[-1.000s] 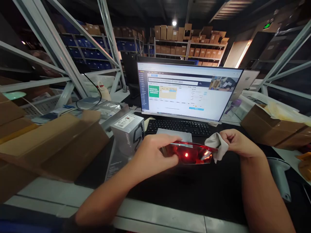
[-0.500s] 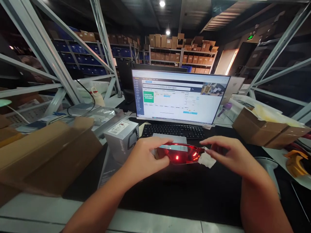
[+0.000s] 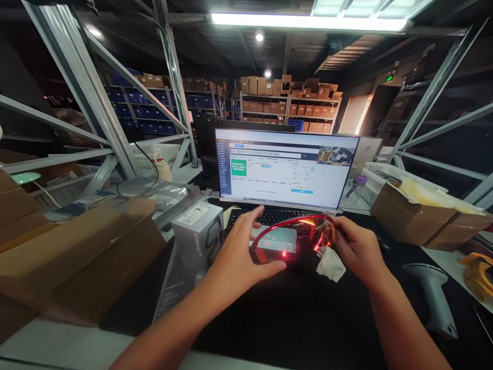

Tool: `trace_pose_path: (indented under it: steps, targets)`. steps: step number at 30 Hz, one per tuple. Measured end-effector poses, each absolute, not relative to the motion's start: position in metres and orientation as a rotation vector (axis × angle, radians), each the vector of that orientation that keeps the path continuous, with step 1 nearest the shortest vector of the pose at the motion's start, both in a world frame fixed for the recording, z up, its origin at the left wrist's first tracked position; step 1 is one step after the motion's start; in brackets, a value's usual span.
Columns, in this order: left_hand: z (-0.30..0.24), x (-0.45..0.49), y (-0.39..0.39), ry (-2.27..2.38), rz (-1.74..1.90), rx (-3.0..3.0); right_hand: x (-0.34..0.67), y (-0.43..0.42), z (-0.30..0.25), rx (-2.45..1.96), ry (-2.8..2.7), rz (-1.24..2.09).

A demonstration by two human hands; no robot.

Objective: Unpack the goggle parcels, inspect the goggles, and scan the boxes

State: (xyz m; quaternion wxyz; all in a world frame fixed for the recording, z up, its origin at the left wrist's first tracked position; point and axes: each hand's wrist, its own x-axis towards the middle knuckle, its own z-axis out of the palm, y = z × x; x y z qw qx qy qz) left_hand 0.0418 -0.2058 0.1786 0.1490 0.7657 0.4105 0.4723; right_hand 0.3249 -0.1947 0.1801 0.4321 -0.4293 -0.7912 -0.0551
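My right hand (image 3: 356,249) pinches the right end of a glossy red, see-through curved piece (image 3: 287,222); its exact kind I cannot make out. Red light glints on it, and a crumpled white tag or scrap (image 3: 331,264) hangs at its right end. Around its left end my left hand (image 3: 239,252) is spread, thumb and fingers apart; whether it touches the piece is unclear. Behind the piece lies a pale flat box (image 3: 283,237), partly covered. A grey printed carton (image 3: 197,234) stands left of my left hand.
A monitor (image 3: 285,169) and black keyboard (image 3: 234,218) stand ahead. At right are a handheld scanner (image 3: 433,295), yellow tape dispenser (image 3: 479,277) and open cardboard box (image 3: 419,216). A large cardboard box (image 3: 77,252) fills the left side. Metal frame posts (image 3: 96,92) rise at both sides.
The red piece has turned from edge-on to a raised arch. My left fingers have spread off it, while my right hand has closed on its right end. The view has tilted upward.
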Motion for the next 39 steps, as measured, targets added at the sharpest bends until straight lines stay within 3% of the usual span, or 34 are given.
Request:
trace_pose_path:
  steps: [8, 39]
  targets:
    - [0.18, 0.042, -0.21, 0.878, 1.494, 2.31, 0.327, -0.173, 0.166, -1.092, -1.921, 0.097]
    - [0.176, 0.044, -0.215, 0.872, 1.553, 2.401, 0.327, -0.176, 0.175, -1.097, -2.123, 0.405]
